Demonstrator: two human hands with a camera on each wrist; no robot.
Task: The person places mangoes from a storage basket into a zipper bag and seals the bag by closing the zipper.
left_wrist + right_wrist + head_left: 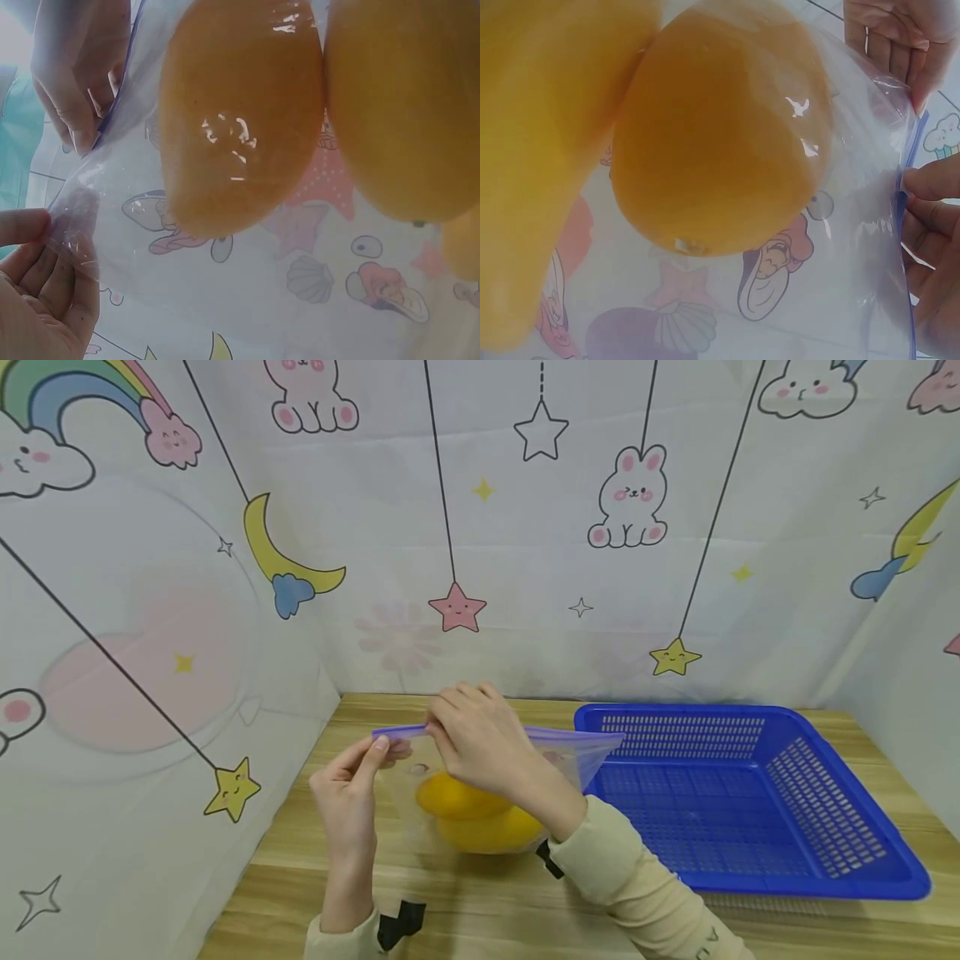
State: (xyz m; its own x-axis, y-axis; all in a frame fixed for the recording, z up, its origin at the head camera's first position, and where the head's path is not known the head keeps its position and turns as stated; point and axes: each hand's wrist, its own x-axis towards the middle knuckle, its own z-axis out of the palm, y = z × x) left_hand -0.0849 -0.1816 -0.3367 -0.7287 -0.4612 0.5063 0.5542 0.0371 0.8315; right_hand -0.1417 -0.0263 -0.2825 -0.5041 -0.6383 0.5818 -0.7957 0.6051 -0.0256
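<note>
A clear zip bag (596,756) with a purple zip strip stands upright on the table, its top edge stretched sideways. Several yellow-orange mangoes (461,797) show through its film, which has printed shells and starfish. At the bag's left top corner my left hand (345,797) pinches the edge between thumb and fingers. My right hand (480,739) reaches across the front of the bag and pinches the zip strip a little right of the left one. The right wrist view shows a mango (720,142) close behind the film, with both hands at the strip.
To the right of the bag sits a blue plastic basket (705,818), its near left side partly behind the right sleeve (622,860). Both stand on a wood-grain table (465,914). A white cloth (517,543) with cartoon prints hangs behind and at both sides.
</note>
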